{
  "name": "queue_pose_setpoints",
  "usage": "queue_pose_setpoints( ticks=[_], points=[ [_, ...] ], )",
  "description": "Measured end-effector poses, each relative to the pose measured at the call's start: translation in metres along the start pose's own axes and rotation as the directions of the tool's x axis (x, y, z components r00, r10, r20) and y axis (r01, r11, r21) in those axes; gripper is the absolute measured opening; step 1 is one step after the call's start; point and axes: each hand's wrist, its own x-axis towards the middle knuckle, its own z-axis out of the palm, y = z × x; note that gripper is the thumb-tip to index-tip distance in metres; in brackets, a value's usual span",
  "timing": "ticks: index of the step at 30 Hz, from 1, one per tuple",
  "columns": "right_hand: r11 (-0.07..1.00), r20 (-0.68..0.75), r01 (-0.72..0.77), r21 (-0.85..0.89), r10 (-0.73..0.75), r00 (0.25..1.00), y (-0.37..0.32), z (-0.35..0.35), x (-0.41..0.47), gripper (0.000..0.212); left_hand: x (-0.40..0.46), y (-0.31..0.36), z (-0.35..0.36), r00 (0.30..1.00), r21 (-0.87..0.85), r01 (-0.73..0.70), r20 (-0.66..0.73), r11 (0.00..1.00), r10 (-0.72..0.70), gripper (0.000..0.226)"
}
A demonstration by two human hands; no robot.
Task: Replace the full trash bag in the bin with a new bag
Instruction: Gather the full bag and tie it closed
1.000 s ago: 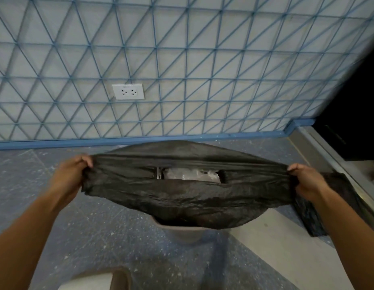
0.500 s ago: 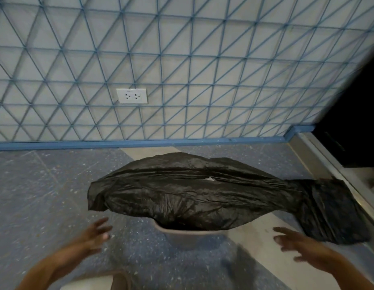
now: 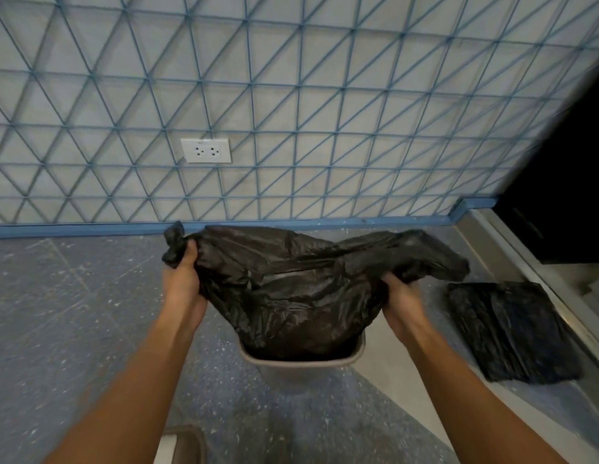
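The black trash bag (image 3: 291,289) lies with its long axis running from nine o'clock to three o'clock across the middle of the view, its bunched top stretched sideways between the two hands and its belly sagging down towards six o'clock. Its lower part sits inside the bin (image 3: 301,361), a pale container of which only the near rim and a bit of wall show below the plastic. What the bag holds cannot be seen; the top is gathered closed.

The left hand (image 3: 182,279) grips the nine o'clock end, fingers curled tight round a twisted tuft of plastic that sticks up above the fist towards twelve o'clock. The right hand (image 3: 400,296) grips the bag at the three o'clock side, fingers tucked into the folds, with a loose flap of plastic running on past it towards two o'clock.

At four o'clock from the bin, apart from it, a second black bag (image 3: 512,333) lies flat and folded on the floor (image 3: 63,296). Behind, at eleven o'clock, a white wall socket (image 3: 206,150) sits on the tiled wall (image 3: 325,95).
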Motion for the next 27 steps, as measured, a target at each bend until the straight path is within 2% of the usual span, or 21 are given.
queue_pose_setpoints(
  ticks=[2, 6, 9, 12, 14, 17, 20, 22, 24, 26, 27],
  points=[
    [0.997, -0.045, 0.041, 0.062, -0.038, 0.998, -0.024, 0.01, 0.003, 0.017, -0.006, 0.023, 0.014, 0.995, -0.009, -0.099, -0.026, 0.995, 0.099, 0.035],
    [0.977, -0.064, 0.175, 0.122, -0.168, 0.984, -0.075, 0.021, 0.008, 0.022, -0.02, 0.076, 0.036, 0.965, -0.075, -0.262, 0.013, 0.962, 0.264, 0.021],
    [0.96, -0.084, 0.25, 0.127, -0.241, 0.967, -0.09, 0.026, 0.006, 0.017, -0.031, 0.089, 0.044, 0.929, -0.095, -0.367, 0.009, 0.925, 0.369, 0.012],
    [0.985, -0.098, 0.149, 0.081, -0.141, 0.985, -0.073, 0.028, -0.006, 0.018, -0.04, 0.068, 0.041, 0.945, 0.079, -0.328, 0.036, 0.941, 0.326, 0.017],
    [0.98, -0.056, 0.161, 0.119, -0.155, 0.986, -0.078, 0.026, -0.008, 0.017, -0.041, 0.067, 0.038, 0.952, 0.114, -0.305, 0.026, 0.946, 0.304, 0.026],
    [0.939, -0.041, 0.282, 0.2, -0.279, 0.959, -0.103, 0.021, -0.001, 0.018, -0.034, 0.09, 0.037, 0.927, 0.043, -0.375, 0.031, 0.926, 0.374, 0.014],
    [0.958, -0.097, 0.226, 0.176, -0.211, 0.973, -0.096, 0.022, -0.005, 0.021, -0.037, 0.095, 0.036, 0.922, 0.077, -0.388, 0.038, 0.918, 0.386, 0.014],
    [0.971, -0.066, 0.185, 0.15, -0.177, 0.982, -0.099, 0.023, -0.009, 0.02, -0.042, 0.102, 0.04, 0.926, 0.126, -0.376, 0.056, 0.918, 0.372, 0.014],
    [0.948, -0.018, 0.252, 0.196, -0.253, 0.967, -0.119, 0.018, -0.004, 0.016, -0.041, 0.123, 0.047, 0.906, 0.074, -0.422, 0.082, 0.904, 0.416, 0.013],
    [0.909, -0.067, 0.304, 0.285, -0.298, 0.952, -0.135, 0.015, 0.001, 0.015, -0.039, 0.142, 0.052, 0.872, 0.018, -0.485, 0.08, 0.874, 0.483, 0.012],
    [0.905, -0.1, 0.29, 0.312, -0.273, 0.957, -0.134, 0.013, 0.002, 0.017, -0.038, 0.144, 0.052, 0.865, 0.022, -0.498, 0.076, 0.867, 0.496, 0.012]
  ],
)
